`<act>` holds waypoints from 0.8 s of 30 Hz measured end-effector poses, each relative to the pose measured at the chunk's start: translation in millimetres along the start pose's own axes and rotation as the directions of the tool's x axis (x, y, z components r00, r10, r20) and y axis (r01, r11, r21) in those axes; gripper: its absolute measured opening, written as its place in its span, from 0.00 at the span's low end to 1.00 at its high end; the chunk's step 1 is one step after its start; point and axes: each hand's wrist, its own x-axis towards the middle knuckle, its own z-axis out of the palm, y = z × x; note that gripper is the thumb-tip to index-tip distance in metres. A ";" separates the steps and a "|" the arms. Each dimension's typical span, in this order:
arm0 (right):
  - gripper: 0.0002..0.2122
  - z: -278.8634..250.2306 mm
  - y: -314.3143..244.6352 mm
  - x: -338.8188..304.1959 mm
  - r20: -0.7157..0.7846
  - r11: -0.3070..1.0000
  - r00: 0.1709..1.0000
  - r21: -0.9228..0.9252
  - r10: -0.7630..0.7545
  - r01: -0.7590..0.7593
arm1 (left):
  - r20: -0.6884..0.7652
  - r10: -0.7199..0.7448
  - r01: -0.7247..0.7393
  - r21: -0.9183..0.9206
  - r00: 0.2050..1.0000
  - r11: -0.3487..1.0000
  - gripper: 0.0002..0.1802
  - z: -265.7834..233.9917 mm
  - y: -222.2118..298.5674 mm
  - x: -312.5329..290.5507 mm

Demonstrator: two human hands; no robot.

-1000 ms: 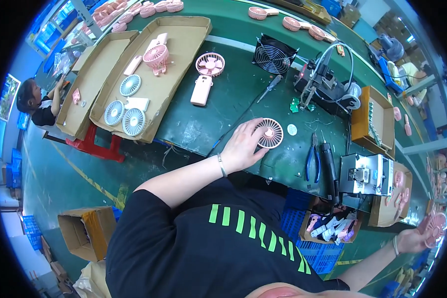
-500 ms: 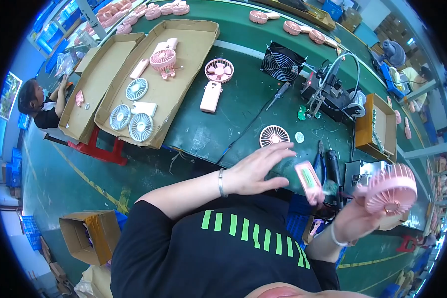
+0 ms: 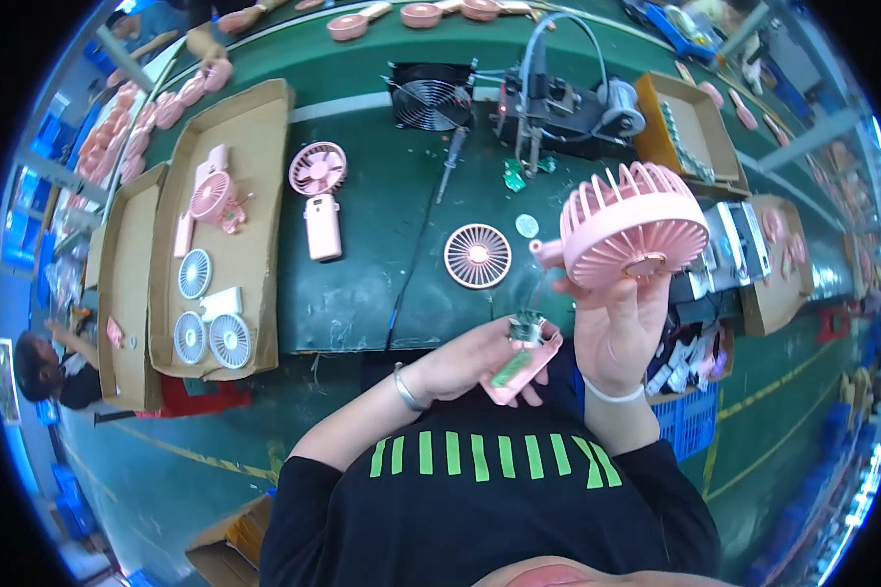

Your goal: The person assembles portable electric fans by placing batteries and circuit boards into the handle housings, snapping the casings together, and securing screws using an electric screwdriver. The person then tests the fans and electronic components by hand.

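Head view: handle shell [image 3: 531,375] slants up-right, fan stub [image 3: 546,255] points left

The held fan head [image 3: 638,233] is showing smooth plastic, the tabletop [image 3: 357,305] is looking glossy, the larger tray [image 3: 253,147] is showing matt cardboard, and the silvery bracelet [image 3: 407,388] is gleaming like metal.

I am bending both arms [image 3: 362,419], curling my left hand [image 3: 468,362] low and holding my right hand [image 3: 619,338] higher, thumb [image 3: 622,308] upward.
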 end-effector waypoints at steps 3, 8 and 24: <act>0.28 -12.4 12.1 -0.6 -0.009 0.999 1.000 0.040 -0.026 0.026 | 0.015 -0.004 0.008 -0.244 1.000 0.970 0.39 -13.3 -8.9 1.0; 0.28 -17.9 24.0 2.4 -0.045 1.000 0.999 0.023 0.015 -0.014 | -0.325 -0.032 -0.140 -0.494 0.945 0.858 0.31 -24.5 -14.4 -0.8; 0.22 -25.7 43.8 -12.3 0.053 0.774 0.772 -0.072 0.633 -0.630 | -0.485 0.202 -0.197 0.061 0.851 0.978 0.24 8.0 1.8 -24.5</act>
